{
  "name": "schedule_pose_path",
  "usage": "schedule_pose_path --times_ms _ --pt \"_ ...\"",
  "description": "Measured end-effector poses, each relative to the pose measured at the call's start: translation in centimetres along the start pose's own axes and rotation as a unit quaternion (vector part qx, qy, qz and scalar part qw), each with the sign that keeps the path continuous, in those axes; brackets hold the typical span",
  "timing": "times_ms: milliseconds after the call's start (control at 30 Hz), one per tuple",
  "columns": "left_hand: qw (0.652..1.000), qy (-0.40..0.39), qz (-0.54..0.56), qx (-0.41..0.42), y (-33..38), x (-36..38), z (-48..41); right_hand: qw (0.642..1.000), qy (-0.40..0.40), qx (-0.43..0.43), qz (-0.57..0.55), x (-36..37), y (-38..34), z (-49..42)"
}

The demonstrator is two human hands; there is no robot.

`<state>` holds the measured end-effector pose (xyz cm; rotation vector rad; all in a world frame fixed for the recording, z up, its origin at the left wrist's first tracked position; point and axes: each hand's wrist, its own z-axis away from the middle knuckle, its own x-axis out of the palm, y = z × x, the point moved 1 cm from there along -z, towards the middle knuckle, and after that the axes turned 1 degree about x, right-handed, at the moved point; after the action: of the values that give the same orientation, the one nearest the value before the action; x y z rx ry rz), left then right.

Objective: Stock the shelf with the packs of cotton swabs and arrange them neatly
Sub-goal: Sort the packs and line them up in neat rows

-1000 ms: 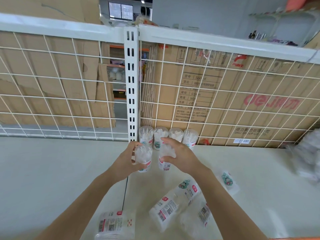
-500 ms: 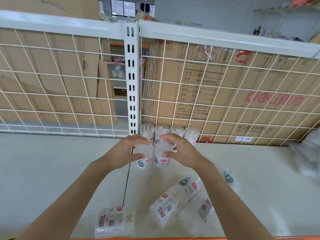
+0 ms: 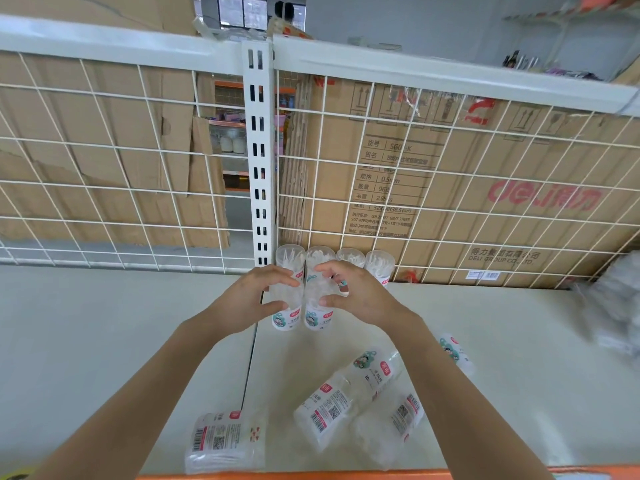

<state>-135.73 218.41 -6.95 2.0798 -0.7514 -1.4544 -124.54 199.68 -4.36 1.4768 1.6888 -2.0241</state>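
Slid back toward the row of tubs (image 3: 349, 259): left hand (image 3: 247, 301) gripping left swab tub (image 3: 287, 315), right hand (image 3: 360, 299) gripping right swab tub (image 3: 317, 317); loose packs (image 3: 332, 407) lying behind both wrists, one half-hidden by right forearm (image 3: 446, 393).

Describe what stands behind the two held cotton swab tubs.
Four upright swab tubs line the wire grid, cardboard cartons beyond. The left hand and right hand partly cover them.

White wire grid (image 3: 450, 174) at the back, split by 1 slotted white upright (image 3: 258, 161). Behind it, brown cardboard boxes (image 3: 519, 161), 1 with red print. Above the white top rail (image 3: 104, 39), grey wall (image 3: 398, 19) and dark window panes (image 3: 242, 10). Far right, pale shelving unit (image 3: 540, 19) with small items, blurred. Evenly lit.
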Motion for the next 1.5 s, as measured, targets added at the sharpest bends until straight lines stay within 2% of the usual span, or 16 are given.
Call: schedule_pose_path --times_ms 467,800,1500 --pt "1.0 0.018 0.003 0.003 -0.6 0.4 -1.2 1.0 0.014 0.002 -0.013 0.1 0.7 -1.1" --pt "1.0 0.017 -0.004 -0.017 -0.5 0.3 -2.0 0.999 0.052 0.0 -0.001 0.3 0.9 -1.6" --pt "0.999 0.03 0.021 0.012 -1.0 0.2 -2.1 0.997 0.078 -0.007 0.003 0.5 1.2 -1.7"
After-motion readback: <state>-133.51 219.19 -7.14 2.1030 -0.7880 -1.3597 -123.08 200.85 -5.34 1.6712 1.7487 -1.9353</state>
